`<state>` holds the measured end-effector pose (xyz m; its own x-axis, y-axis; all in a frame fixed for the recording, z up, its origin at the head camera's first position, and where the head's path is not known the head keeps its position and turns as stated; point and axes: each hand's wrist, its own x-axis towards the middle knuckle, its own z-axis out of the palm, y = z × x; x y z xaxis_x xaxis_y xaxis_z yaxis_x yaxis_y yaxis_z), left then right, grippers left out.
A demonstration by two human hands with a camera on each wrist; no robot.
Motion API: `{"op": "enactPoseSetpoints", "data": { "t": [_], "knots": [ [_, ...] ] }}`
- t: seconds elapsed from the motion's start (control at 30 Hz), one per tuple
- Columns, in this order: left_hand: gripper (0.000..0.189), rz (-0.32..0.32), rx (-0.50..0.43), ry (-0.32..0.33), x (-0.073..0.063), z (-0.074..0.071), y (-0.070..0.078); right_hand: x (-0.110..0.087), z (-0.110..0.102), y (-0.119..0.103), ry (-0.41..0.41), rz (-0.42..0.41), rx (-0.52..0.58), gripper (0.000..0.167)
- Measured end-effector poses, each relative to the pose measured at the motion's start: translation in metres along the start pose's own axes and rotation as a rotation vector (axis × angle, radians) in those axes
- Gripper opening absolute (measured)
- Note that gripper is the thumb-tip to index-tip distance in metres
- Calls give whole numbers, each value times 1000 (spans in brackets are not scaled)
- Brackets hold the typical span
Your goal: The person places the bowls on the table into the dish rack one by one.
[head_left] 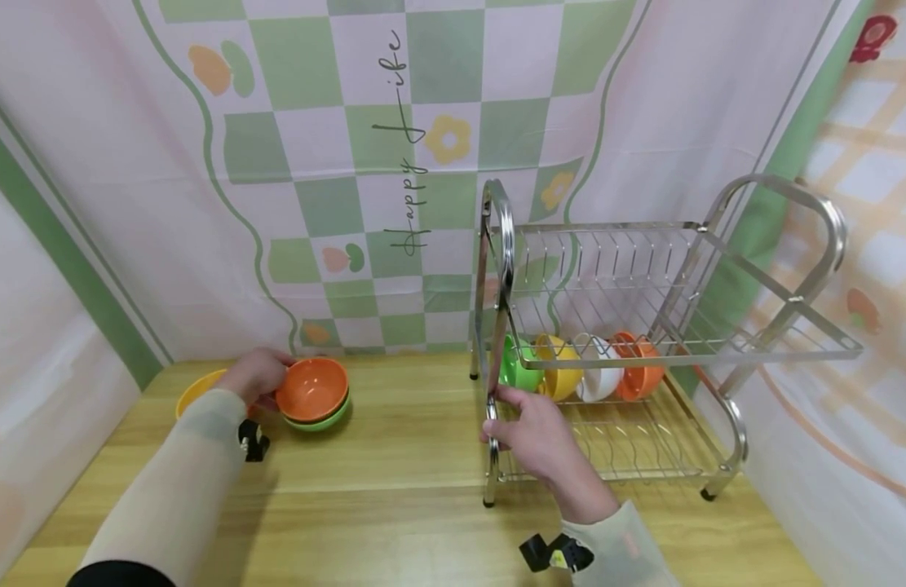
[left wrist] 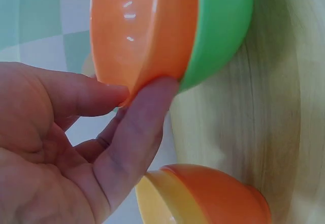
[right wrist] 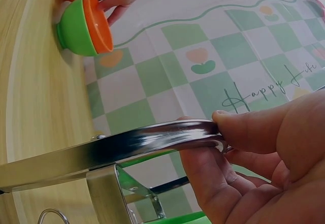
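A: Where does the orange bowl [head_left: 313, 390] lie, and why is it held at its edge?

B: It sits nested in the green bowl [head_left: 322, 424] on the worktop [head_left: 394, 456], left of the wire rack [head_left: 687, 359]. The left grip [head_left: 256, 379] pinches its rim between thumb and fingers; nesting covers much of the outer wall, so the rim is probably the easiest purchase. Whether a fingertip also touches the green bowl cannot be told.

A: And the right grip [head_left: 536, 436]?

B: It grasps the rack's left end tube [head_left: 506, 244], thumb opposed to fingers, presumably to steady the frame.

A: Why are the cups arranged as shown?

B: They lie tilted in a row along the back of the lower tier [head_left: 607, 474]; the wires there likely check any rolling.

A: State the numbers.

B: Bowls, four, in two nested pairs: orange in green and, just beside the left grip, a yellow bowl [head_left: 197, 393] in a second orange bowl [left wrist: 228, 193]. Cups, four, one per colour: green cup [head_left: 517, 377], yellow cup [head_left: 563, 379], white cup [head_left: 607, 381], orange cup [head_left: 643, 379]. Rack, one, with two tiers; three dark feet [head_left: 709, 494] are visible. Grips, two, both engaged.
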<state>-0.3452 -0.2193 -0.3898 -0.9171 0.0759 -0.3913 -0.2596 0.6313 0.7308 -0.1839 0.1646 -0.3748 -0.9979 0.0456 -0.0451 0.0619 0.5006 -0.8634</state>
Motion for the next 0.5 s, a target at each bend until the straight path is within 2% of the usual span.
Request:
{"op": "enactPoseSetpoints", "data": {
  "t": [0.23,0.5],
  "knots": [
    [63,58,-99,-37,-5,-11,-2,0,0,0,-1,2,3,56],
    [75,19,-226,-131,-6,-22,-5,-1,0,0,-1,2,10,57]
  ]
}}
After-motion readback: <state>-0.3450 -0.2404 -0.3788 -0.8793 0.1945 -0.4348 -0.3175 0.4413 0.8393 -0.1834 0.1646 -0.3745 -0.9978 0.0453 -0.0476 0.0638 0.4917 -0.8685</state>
